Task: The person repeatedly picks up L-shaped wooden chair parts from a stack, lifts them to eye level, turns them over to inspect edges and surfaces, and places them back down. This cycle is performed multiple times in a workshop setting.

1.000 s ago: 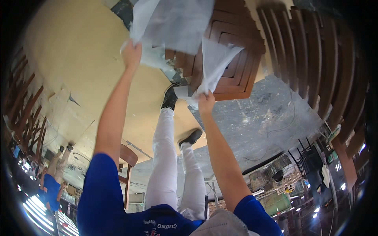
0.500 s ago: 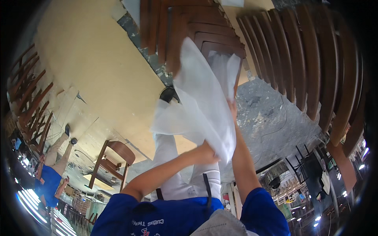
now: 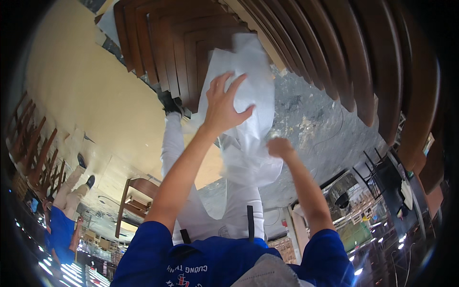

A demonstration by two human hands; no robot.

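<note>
Grey cloth: at the bottom edge of your view, the grey cloth (image 3: 270, 272) hangs in front of your blue shirt (image 3: 224, 256).
Left hand: your left hand (image 3: 224, 107) is spread wide, thumb well away from the fingers, back toward you, over the middle of the sheet; it grips nothing, and you cannot tell whether the palm touches.
Right hand: your right hand (image 3: 279, 147) is blurred, fingers curled in, at the sheet's right edge; you cannot tell whether they have hold of it.
White sheet: the thin white sheet (image 3: 258, 91) sits in front of you, creased; its upper part overlaps the brown stack in view, its lower folds hang before your legs.
Legs: you wear white trousers (image 3: 244, 205), and one black shoe (image 3: 172, 104) shows beside the stack.
Brown stack: the stack of brown wooden pieces (image 3: 167, 48) lies beyond the sheet, edges stepped.
Curved pieces: long curved brown pieces (image 3: 363, 62) stand side by side to your right.
Floor: tan boards (image 3: 81, 81) lie to your left, worn grey floor (image 3: 311, 119) to your right.
Far left: a wooden chair (image 3: 143, 186), and beyond it a co-worker (image 3: 62, 234) in a blue top.
</note>
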